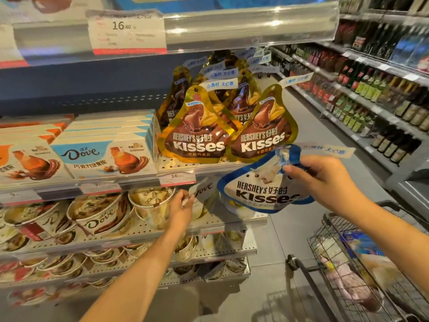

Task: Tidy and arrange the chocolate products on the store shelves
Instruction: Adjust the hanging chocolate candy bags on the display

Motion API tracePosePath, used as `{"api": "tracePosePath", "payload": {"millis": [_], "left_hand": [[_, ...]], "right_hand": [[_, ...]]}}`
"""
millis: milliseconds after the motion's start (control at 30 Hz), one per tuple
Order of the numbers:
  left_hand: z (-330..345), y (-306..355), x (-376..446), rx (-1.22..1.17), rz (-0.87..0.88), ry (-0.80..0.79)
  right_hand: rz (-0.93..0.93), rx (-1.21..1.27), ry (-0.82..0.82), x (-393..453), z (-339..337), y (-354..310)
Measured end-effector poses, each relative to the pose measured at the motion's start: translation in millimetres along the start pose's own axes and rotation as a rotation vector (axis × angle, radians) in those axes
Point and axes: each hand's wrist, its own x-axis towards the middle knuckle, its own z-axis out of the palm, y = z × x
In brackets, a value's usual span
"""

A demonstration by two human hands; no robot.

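Gripping a blue-and-white Hershey's Kisses pouch point(260, 182) near its top, the right hand point(325, 180) holds it in the air just in front of the shelf edge, its fingers and thumb curled round the pouch's neck. The pouch hangs tilted, its printed face turned toward the camera, and a pale paper tag point(329, 151) sticks out to the right above the knuckles.

The left hand point(181, 210) reaches to the shelf below and pinches a white Dove pouch point(202, 189) by its upper corner, between thumb and fingers. That pouch stands at the front of the lower shelf, just beside a row of Dove tubs point(97, 214) that fill the shelf to the left.

On the shelf above point(199, 167), gold Hershey's Kisses pouches point(197, 133) stand upright in rows, two at the front and more behind, each with a blue-lettered tag at the top. To their left lie stacks of flat Dove boxes point(104, 156), blue and orange. Price labels point(177, 177) run along the shelf rails, and a larger one reading 16.80 point(126, 31) hangs on the top rail.

At the lower right a wire shopping cart point(362, 270) stands on the aisle floor with several packs inside it, blurred. Across the aisle, shelves of bottles point(371, 89) run away into the distance.
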Motion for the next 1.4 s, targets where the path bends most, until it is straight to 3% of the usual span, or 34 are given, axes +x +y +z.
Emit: {"api": "tracePosePath", "payload": {"millis": [200, 367, 500, 600, 700, 867, 1000, 1067, 1167, 1267, 1400], "left_hand": [[20.4, -12.0, 26.1, 0.103, -0.159, 0.014], [13.4, -11.6, 31.1, 0.251, -0.132, -0.062], [2.0, 3.5, 25.4, 0.427, -0.043, -0.12], [-13.4, 21.7, 9.9, 0.647, 0.048, -0.248], [-37.2, 49.7, -9.0, 0.818, 0.21, -0.311], [-79.4, 132.1, -34.9, 0.991, 0.709, -0.091], [-108.0, 196.7, -36.3, 0.982, 1.196, 0.357], [-122.3, 223.6, -31.5, 0.917, 1.324, 0.552], [-141.4, 252.9, -22.2, 0.996, 1.267, 0.653], [-151.6, 274.4, -16.2, 1.149, 1.091, 0.541], [-157.4, 285.0, -10.4, 1.181, 1.024, 0.508]], "right_hand": [[0.033, -0.014, -0.007, 3.9, -4.3, 3.4], [0.024, -0.042, 0.002, 11.7, -2.6, -1.2], [-0.016, -0.036, -0.015, 15.5, -3.9, -5.7], [-0.008, -0.01, -0.016, 18.1, -6.5, -7.3], [0.004, 0.009, -0.037, 19.6, -9.0, -12.1], [-0.025, 0.048, 0.002, 23.6, -14.4, -36.3], [-0.106, 0.036, 0.059, 31.9, -22.8, -55.7], [-0.153, 0.063, 0.07, 38.9, -26.3, -66.2], [-0.211, 0.077, 0.071, 51.3, -27.9, -81.6], [-0.268, 0.053, 0.07, 65.4, -29.6, -99.4], [-0.333, 0.049, 0.116, 91.7, -39.2, -136.0]]}}
